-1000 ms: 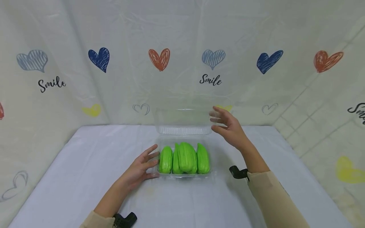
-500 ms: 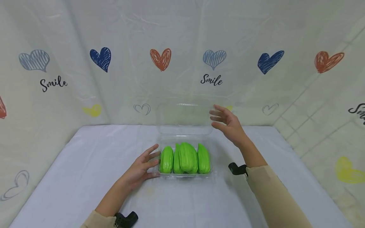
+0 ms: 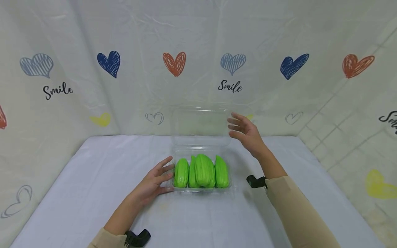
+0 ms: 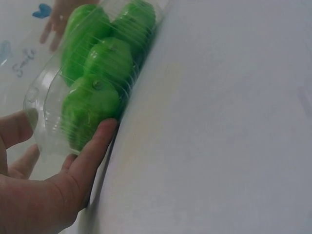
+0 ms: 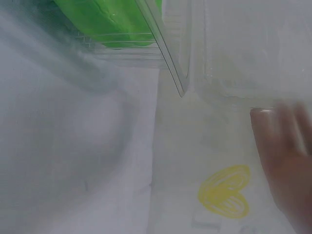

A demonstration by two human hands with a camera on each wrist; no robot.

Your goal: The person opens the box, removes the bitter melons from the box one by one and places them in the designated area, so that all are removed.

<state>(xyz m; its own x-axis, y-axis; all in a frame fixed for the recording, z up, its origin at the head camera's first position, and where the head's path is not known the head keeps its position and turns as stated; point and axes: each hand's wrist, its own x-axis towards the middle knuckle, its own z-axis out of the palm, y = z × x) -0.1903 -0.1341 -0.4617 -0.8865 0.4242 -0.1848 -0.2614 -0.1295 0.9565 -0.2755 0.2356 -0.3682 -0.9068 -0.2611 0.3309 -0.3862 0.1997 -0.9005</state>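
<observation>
A clear plastic clamshell box [image 3: 200, 190] sits on the table with its transparent lid [image 3: 200, 129] raised at the back. Inside lie several bright green, ridged, gourd-like pieces [image 3: 204, 171], packed side by side. At the box's left end is my left hand [image 3: 152, 181], fingers spread and fairly straight. The left wrist view has its thumb [image 4: 95, 153] against the lower side of the box and other fingertips by the rim. My right hand [image 3: 246, 132] is beside the lid's right edge, its fingers loosely extended and touching it; they look blurred in the right wrist view [image 5: 285, 151].
A white cloth covers the table [image 3: 93, 172]. Behind it hangs a pale curtain [image 3: 198, 27] printed with hearts and "Smile" lettering. Each wrist carries a small black camera mount, such as the right one [image 3: 256, 181].
The lid has tipped further up and back, its upper edge now higher in the head view. My right hand has risen slightly with it. The left hand stays at the box.
</observation>
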